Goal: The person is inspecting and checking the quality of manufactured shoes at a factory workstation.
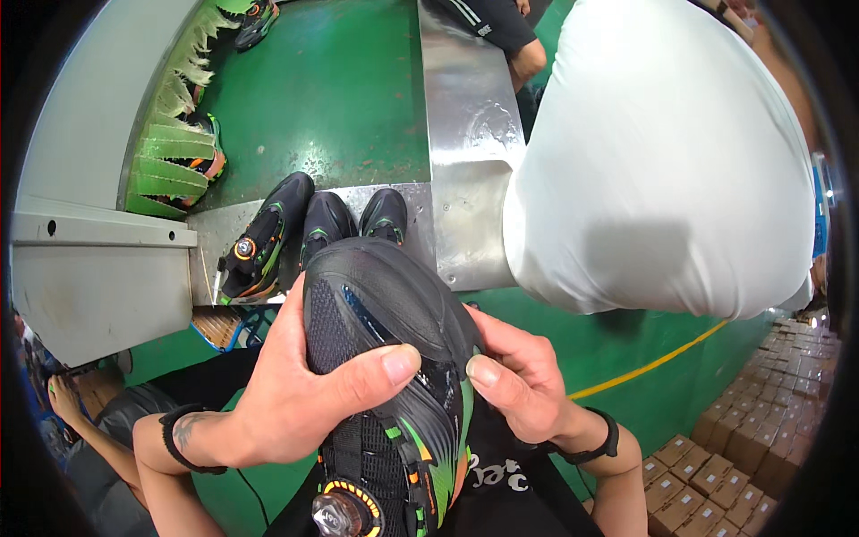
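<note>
A black sneaker [385,286] with green and orange trim is held up close before me, its toe pointing away. Near my lap, a clear dial with an orange ring sits on its tongue. My left hand [304,385] wraps the shoe's left side, thumb pressed across the upper. On the other side my right hand [519,380] grips the edge by the toe, thumb against the upper and fingers partly hidden behind. Just beyond, a similar shoe [268,237] with a dial lies on the metal ledge, beside two more dark shoe toes [327,219].
A green conveyor belt [331,98] runs ahead, edged by a metal plate [465,206]. At left, shoes show behind a frayed green strip curtain [165,170] on a grey machine [98,116]. A person in a white shirt [662,161] is at right. Stacked cardboard boxes [707,474] stand lower right.
</note>
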The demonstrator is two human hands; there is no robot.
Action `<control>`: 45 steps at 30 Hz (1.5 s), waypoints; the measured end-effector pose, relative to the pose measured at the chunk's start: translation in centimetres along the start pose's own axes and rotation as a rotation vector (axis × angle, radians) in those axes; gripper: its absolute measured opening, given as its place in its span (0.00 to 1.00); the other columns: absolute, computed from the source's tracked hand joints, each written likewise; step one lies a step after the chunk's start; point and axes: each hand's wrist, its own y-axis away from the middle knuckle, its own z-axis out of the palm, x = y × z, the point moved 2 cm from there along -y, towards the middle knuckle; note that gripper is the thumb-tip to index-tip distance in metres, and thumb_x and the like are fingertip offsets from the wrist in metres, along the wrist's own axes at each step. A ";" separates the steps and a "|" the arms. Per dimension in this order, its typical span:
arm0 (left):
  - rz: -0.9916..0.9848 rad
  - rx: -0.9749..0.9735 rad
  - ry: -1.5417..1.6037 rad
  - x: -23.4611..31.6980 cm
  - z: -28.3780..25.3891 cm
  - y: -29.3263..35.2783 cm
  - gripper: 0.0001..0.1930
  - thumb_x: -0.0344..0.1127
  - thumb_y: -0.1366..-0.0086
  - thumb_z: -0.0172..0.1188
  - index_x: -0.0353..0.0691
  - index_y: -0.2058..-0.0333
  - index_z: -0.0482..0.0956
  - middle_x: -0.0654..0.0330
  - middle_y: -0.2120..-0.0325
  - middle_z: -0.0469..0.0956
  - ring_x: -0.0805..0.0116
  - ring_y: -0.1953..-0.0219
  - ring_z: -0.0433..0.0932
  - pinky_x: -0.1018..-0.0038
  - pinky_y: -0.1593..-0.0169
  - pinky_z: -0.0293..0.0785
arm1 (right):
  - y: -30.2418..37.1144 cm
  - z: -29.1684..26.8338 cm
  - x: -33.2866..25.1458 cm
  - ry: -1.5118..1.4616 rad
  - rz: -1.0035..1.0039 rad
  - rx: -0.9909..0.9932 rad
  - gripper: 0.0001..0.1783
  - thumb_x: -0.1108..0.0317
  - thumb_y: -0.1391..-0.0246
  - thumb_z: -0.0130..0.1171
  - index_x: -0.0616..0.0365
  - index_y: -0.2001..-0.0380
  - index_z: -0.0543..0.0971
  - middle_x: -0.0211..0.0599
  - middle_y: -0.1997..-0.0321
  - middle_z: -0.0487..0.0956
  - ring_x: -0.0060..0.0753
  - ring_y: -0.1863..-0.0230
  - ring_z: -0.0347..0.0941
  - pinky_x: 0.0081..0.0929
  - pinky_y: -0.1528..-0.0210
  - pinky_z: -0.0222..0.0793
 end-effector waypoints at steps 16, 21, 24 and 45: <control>0.090 -0.089 -0.049 0.2 -0.1 0.0 0.35 0.35 0.40 0.66 0.30 0.42 0.54 0.55 0.53 0.72 0.72 0.51 0.72 0.71 0.46 0.70 | -0.1 0.4 -0.3 -0.068 0.010 -0.002 0.30 0.71 0.36 0.44 0.74 0.34 0.54 0.50 0.39 0.69 0.33 0.39 0.67 0.31 0.37 0.60; 0.086 -0.086 -0.053 0.1 -0.3 0.0 0.37 0.34 0.41 0.66 0.32 0.39 0.53 0.55 0.51 0.71 0.71 0.50 0.72 0.70 0.45 0.69 | -0.3 0.3 -0.5 -0.068 -0.003 -0.005 0.31 0.67 0.36 0.44 0.74 0.35 0.54 0.49 0.39 0.70 0.33 0.39 0.67 0.31 0.37 0.60; 0.092 -0.084 -0.108 0.1 -0.3 0.0 0.37 0.33 0.41 0.66 0.32 0.40 0.53 0.55 0.51 0.70 0.71 0.50 0.72 0.70 0.44 0.69 | -0.4 0.1 -0.5 -0.054 -0.009 0.001 0.31 0.66 0.36 0.44 0.74 0.35 0.54 0.49 0.38 0.70 0.33 0.39 0.67 0.30 0.37 0.60; 0.160 -0.094 -0.127 -0.2 0.0 -0.8 0.36 0.37 0.40 0.64 0.30 0.40 0.53 0.54 0.52 0.70 0.69 0.50 0.72 0.69 0.45 0.68 | -0.7 0.4 -0.6 0.135 -0.117 0.179 0.28 0.67 0.37 0.49 0.76 0.39 0.61 0.47 0.49 0.78 0.27 0.52 0.75 0.23 0.49 0.70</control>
